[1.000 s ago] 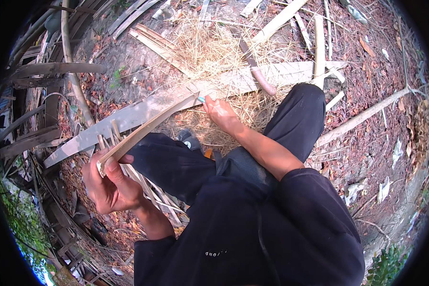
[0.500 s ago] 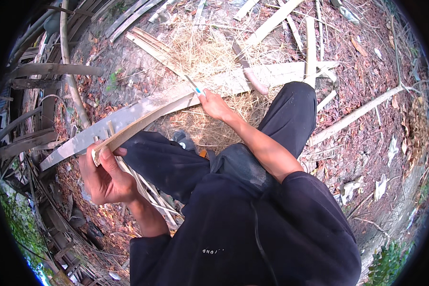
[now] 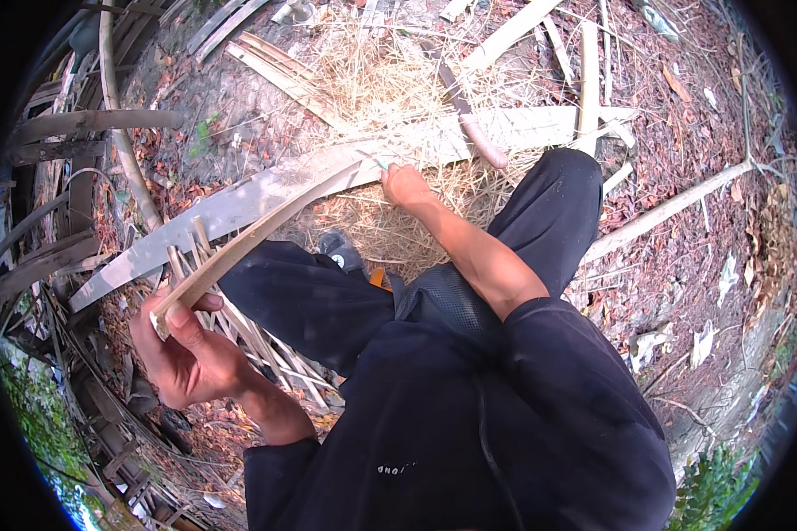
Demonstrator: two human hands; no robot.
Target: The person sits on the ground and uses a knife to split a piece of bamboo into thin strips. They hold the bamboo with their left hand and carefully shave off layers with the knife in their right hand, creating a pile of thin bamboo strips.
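Note:
My left hand [image 3: 186, 358] grips the near end of a long, thin bamboo strip [image 3: 257, 232] between thumb and fingers. The strip slants up and away to the right, over a flat plank [image 3: 137, 264]. At the strip's far end my right hand [image 3: 406, 188] is closed round a small knife [image 3: 372, 159]. Its narrow blade points left and lies at or against the strip; exact contact is too small to tell. Most of the knife's handle is hidden in my fingers. A larger knife [image 3: 480, 137] with a pinkish handle and dark blade rests across the plank, to the right.
Pale shavings [image 3: 363, 84] cover the ground beyond the plank and between my legs. Several thin split sticks [image 3: 274, 354] lie beside my left leg. Stacked wood [image 3: 58, 257] stands at the left. A long pole [image 3: 664, 212] lies among leaves at the right.
My left hand has moved down and toward me, drawing the strip's near end back. The small knife's blade has turned flatter, while my right hand stays at nearly the same place.

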